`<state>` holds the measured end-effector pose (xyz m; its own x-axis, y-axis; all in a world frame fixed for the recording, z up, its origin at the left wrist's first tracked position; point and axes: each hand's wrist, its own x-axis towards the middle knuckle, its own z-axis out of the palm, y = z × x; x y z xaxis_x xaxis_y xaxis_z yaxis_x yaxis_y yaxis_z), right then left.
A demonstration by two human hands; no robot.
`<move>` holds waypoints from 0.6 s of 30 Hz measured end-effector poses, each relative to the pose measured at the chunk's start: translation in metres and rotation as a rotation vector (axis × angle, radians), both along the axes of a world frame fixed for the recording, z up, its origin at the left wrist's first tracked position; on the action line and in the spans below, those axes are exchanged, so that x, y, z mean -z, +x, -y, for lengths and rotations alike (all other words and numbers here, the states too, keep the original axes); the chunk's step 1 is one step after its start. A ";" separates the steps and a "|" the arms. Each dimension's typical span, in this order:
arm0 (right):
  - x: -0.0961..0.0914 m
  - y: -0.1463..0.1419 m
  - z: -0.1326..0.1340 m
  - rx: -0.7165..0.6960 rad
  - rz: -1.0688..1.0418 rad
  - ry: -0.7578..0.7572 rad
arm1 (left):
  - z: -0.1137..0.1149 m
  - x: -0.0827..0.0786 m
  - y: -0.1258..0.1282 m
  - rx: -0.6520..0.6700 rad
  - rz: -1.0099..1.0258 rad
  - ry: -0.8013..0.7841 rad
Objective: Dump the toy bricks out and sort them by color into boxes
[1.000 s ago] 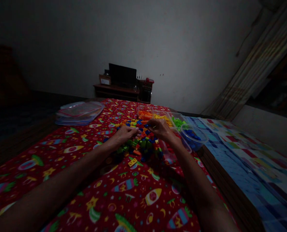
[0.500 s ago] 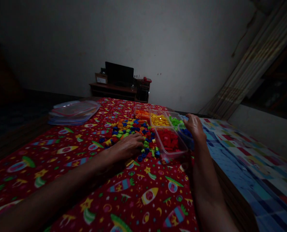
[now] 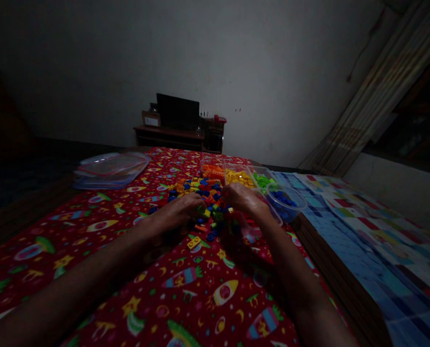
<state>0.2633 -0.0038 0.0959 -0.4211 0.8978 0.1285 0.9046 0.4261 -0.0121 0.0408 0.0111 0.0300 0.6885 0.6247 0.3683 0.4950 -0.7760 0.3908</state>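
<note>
A heap of small coloured plastic bricks (image 3: 200, 193) lies on a red cloth printed with rockets (image 3: 186, 279). My left hand (image 3: 181, 208) rests palm down on the near left side of the heap, fingers curled among the bricks. My right hand (image 3: 242, 198) lies on the heap's right side, fingers bent down onto the bricks and covering the box of red ones. What either hand holds is hidden. Clear boxes hold sorted bricks: orange (image 3: 212, 170), yellow (image 3: 238, 177), green (image 3: 262, 181), and a round tub of blue (image 3: 285, 200).
A stack of clear lids (image 3: 110, 168) lies at the far left of the cloth. A blue patterned mat (image 3: 363, 231) lies to the right, past a wooden edge. A dark cabinet with a screen (image 3: 181, 125) stands at the back wall. The room is dim.
My right hand came back from the blue tub at the right to the heap and now covers the box of red bricks. My left hand shifted slightly left on the heap.
</note>
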 end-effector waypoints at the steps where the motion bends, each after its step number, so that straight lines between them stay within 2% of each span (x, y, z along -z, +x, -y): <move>1: 0.002 -0.004 0.002 -0.030 0.043 -0.053 | -0.001 -0.001 -0.001 -0.008 -0.008 -0.004; 5: 0.010 -0.018 0.012 -0.125 0.166 -0.161 | -0.005 -0.004 -0.002 -0.079 -0.012 0.004; 10: 0.017 -0.024 0.015 -0.145 0.209 -0.128 | -0.009 -0.006 -0.005 -0.232 0.025 -0.098; 14: 0.020 -0.014 0.004 -0.151 0.144 -0.119 | -0.011 -0.008 -0.007 -0.274 0.152 -0.207; 18: 0.023 -0.004 -0.005 -0.179 -0.043 -0.016 | -0.010 -0.013 -0.007 -0.308 0.248 -0.226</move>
<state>0.2592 0.0007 0.0728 -0.5692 0.8109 0.1358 0.8126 0.5800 -0.0574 0.0336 0.0209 0.0432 0.3661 0.8703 0.3295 0.5594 -0.4888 0.6694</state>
